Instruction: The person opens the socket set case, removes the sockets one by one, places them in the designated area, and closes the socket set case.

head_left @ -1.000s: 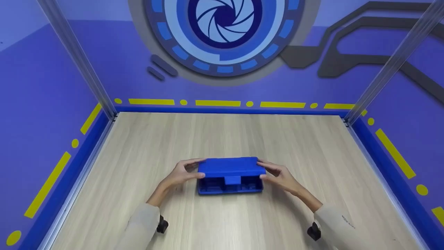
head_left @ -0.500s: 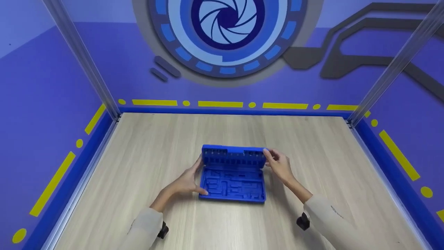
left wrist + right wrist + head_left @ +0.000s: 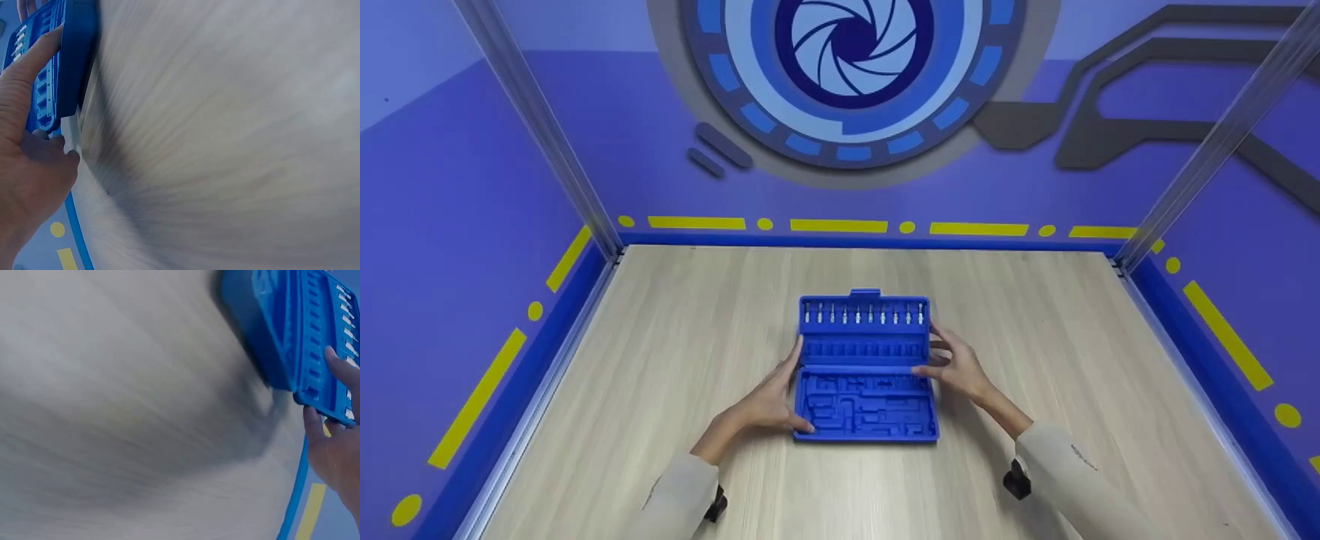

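A blue plastic tool case (image 3: 877, 431) lies unfolded on the wooden table, its lid (image 3: 864, 349) tipped back. One row of small silver screwdriver bits (image 3: 858, 313) fills the upper part of the lid, while molded recesses shape the base. My left hand (image 3: 765, 400) grips the base at its left side, thumb over the front left corner and fingers along the edge. At the right side, my right hand (image 3: 962, 369) holds the lid near the hinge, thumb on the inner side. The right wrist view shows the right fingers (image 3: 313, 423) behind the lid's edge.
The light wooden table (image 3: 697, 300) surrounds the case. Blue-purple panels with yellow markings stand at the back (image 3: 840, 206) and both sides, joined by metal corner posts (image 3: 540, 127). A dark strapped device (image 3: 1017, 480) sits at the right wrist.
The lid has swung up and back from nearly closed, exposing the bits and recesses. My left thumb has moved to the base's front corner; my right hand has followed the lid and shifted down toward the hinge.
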`<state>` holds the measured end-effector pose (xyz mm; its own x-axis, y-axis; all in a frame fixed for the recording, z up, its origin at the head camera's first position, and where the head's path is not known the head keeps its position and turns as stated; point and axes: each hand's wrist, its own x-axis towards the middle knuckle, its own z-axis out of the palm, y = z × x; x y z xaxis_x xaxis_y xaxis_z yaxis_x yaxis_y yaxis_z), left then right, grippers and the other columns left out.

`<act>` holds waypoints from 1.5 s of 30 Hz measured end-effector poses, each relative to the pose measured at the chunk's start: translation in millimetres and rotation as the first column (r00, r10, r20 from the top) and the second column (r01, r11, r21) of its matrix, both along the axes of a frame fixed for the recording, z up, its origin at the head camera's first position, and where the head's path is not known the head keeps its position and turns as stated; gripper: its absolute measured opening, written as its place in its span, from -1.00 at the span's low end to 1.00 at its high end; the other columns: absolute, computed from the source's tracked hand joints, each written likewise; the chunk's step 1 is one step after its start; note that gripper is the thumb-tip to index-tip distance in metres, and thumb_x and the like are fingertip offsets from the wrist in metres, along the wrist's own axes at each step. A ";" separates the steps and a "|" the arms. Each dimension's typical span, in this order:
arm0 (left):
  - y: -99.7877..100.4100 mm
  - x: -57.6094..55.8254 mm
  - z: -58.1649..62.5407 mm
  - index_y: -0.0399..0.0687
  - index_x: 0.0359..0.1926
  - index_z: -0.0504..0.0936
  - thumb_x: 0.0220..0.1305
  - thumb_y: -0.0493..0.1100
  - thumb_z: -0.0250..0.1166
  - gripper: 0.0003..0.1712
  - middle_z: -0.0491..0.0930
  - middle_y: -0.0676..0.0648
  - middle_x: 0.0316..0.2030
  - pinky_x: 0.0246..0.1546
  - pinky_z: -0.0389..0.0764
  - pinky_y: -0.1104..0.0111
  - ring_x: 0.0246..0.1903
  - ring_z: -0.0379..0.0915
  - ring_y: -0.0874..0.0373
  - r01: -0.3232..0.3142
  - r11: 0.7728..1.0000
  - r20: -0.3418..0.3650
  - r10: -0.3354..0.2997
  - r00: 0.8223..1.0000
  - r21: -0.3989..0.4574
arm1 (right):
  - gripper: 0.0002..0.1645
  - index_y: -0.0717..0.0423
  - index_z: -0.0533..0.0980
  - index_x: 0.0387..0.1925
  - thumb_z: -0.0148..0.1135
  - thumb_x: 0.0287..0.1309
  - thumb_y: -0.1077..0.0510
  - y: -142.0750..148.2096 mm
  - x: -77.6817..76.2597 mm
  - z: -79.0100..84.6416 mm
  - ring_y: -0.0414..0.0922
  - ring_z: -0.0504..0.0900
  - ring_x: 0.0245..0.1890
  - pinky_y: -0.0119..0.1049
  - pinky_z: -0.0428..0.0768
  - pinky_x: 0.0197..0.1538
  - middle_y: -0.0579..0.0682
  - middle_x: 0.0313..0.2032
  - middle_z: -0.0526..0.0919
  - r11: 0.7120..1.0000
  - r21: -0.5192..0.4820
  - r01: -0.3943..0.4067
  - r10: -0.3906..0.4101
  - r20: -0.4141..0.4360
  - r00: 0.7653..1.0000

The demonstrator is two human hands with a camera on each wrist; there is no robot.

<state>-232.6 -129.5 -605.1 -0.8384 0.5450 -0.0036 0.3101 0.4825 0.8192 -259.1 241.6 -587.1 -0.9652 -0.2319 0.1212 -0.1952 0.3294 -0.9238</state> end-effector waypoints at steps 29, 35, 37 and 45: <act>-19.6 3.2 8.3 -0.11 0.62 0.01 -0.04 0.36 0.56 0.40 -0.18 -0.24 0.65 0.52 -0.36 -0.34 0.62 -0.43 -0.32 0.038 0.956 -0.062 -0.058 0.996 -0.292 | 0.20 0.48 0.28 0.41 0.66 -0.10 -0.07 31.4 0.0 -9.6 0.40 0.29 0.39 0.36 0.25 0.42 0.42 0.40 0.37 0.865 0.452 -0.221 0.260 -0.026 0.965; -26.0 1.8 14.2 -0.09 0.57 0.21 -0.02 0.29 0.58 0.25 -0.07 -0.20 0.64 0.52 -0.32 -0.36 0.62 -0.41 -0.32 0.061 0.955 -0.055 -0.080 0.995 -0.289 | 0.27 0.43 0.26 0.44 0.67 -0.13 -0.15 33.8 6.2 -9.5 0.31 0.29 0.37 0.34 0.28 0.38 0.34 0.43 0.37 0.839 0.486 -0.247 0.286 -0.006 0.958; -27.2 2.2 15.7 -0.09 0.54 0.27 -0.07 0.26 0.62 0.23 -0.03 -0.21 0.63 0.51 -0.31 -0.37 0.62 -0.39 -0.33 0.060 0.953 -0.069 -0.085 0.994 -0.297 | 0.29 0.42 0.26 0.45 0.67 -0.15 -0.17 33.5 8.0 -9.5 0.29 0.29 0.37 0.34 0.28 0.39 0.31 0.43 0.37 0.827 0.505 -0.247 0.292 -0.011 0.956; -36.1 10.7 18.0 -0.11 0.52 0.29 -0.18 0.21 0.68 0.28 -0.01 -0.26 0.62 0.50 -0.31 -0.38 0.61 -0.35 -0.38 0.054 0.959 -0.086 -0.081 0.993 -0.279 | 0.31 0.43 0.28 0.43 0.68 -0.20 -0.19 23.0 12.1 -6.7 0.28 0.29 0.38 0.35 0.23 0.37 0.30 0.41 0.41 0.802 0.549 -0.236 0.322 -0.065 0.944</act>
<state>-221.9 -165.6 -587.1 -0.8034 0.5895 -0.0835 0.4199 0.6605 0.6225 -247.0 264.7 -593.8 -0.8290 -0.5580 0.0369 -0.4739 0.6660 -0.5761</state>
